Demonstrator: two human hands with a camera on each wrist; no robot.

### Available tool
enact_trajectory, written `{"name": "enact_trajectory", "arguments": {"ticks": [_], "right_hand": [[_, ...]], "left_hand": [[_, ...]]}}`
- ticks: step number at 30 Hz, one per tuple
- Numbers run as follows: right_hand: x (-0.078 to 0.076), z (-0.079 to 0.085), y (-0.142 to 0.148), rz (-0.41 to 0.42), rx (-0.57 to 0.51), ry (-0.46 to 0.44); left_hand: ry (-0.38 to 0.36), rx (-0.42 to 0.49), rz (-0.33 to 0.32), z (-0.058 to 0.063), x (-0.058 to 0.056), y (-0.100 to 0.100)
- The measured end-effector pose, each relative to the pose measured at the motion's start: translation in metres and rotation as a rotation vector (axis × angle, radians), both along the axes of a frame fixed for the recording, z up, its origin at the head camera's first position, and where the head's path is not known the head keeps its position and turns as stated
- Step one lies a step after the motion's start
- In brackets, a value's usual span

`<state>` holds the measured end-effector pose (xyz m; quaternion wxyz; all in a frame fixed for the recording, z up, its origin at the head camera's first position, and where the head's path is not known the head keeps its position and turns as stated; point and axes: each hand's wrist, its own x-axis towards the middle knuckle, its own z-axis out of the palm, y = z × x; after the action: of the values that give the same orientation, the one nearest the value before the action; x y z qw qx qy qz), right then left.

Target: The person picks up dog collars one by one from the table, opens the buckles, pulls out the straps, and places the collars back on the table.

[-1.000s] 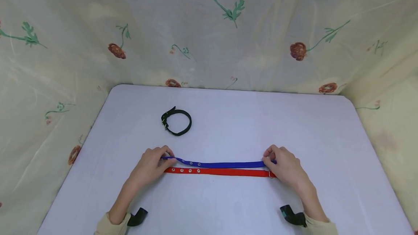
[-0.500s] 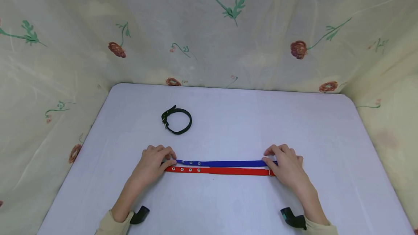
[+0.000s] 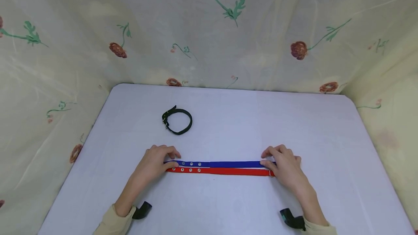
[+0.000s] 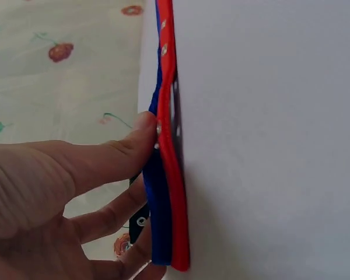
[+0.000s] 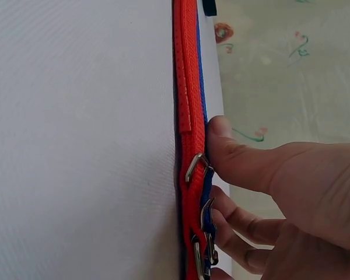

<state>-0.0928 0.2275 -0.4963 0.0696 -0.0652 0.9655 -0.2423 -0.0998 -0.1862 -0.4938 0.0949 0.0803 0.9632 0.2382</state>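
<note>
A blue collar [image 3: 235,164] lies stretched out, with metal eyelets toward its left end. Right alongside, on the near side, runs a matching red collar [image 3: 235,172]. My left hand [image 3: 153,161] is at the eyelet end; its thumb rests on the blue collar while the index finger stands off beyond it. At the buckle end, my right hand [image 3: 287,164] touches the blue collar with its thumb, index finger raised away from the strap. Metal buckles of both collars show beside the fingers in the right wrist view. My palms hide both ends from the head camera.
A black collar [image 3: 177,121], buckled into a ring, lies farther back, left of centre. All rest on a white-covered table [image 3: 248,126]. Flowered curtain cloth [image 3: 228,46] hangs behind and at both sides. Black devices sit on both wrists.
The blue collar's left part, twisted and raised before, now lies flat beside the red one. My left hand has shifted slightly right, and its index finger has come away from the thumb.
</note>
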Motion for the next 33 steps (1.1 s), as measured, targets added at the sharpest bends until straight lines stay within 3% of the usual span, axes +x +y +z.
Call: {"name": "enact_trajectory", "arguments": {"ticks": [9,27,33], "right_hand": [[0.000,0.002,-0.003,0.013,0.002,-0.026],[-0.005,0.006,-0.003,0.055,0.003,-0.040],[-0.004,0.011,-0.004,0.055,-0.011,-0.033]], "left_hand": [[-0.048,-0.013,0.025,0.006,-0.005,0.004],[0.013,-0.069,0.002,0.004,-0.004,0.007],[0.057,-0.011,0.064,0.005,-0.006,0.005]]}}
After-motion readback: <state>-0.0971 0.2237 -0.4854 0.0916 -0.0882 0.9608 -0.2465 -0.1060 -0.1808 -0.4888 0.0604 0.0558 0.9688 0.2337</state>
